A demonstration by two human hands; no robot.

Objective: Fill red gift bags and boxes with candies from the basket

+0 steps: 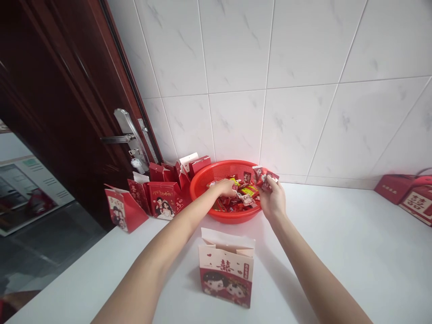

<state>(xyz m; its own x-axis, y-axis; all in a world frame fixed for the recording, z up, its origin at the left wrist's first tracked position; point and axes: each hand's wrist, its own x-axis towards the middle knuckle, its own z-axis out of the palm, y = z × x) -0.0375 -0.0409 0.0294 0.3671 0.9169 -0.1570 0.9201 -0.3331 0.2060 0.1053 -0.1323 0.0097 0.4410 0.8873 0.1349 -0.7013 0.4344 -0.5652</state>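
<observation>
A red plastic basket (232,219) stands against the tiled wall, filled with wrapped candies (248,191) in red, yellow and white. Inside it, my left hand (227,188) reaches down among the candies with its fingers curled; what they grip, if anything, is too small to make out. My right hand (274,197) is raised at the basket's right rim, closed around several wrapped candies (261,176) in red and white. Nearer to me, between my forearms, a paper gift bag (226,270) with a cartoon couple stands upright, its top open.
Several red and white gift bags (164,200) stand at the left of the white table (337,243), beside the basket. More red packaging (416,200) lies at the far right. A dark red door (74,67) with a metal handle (116,139) borders the left side.
</observation>
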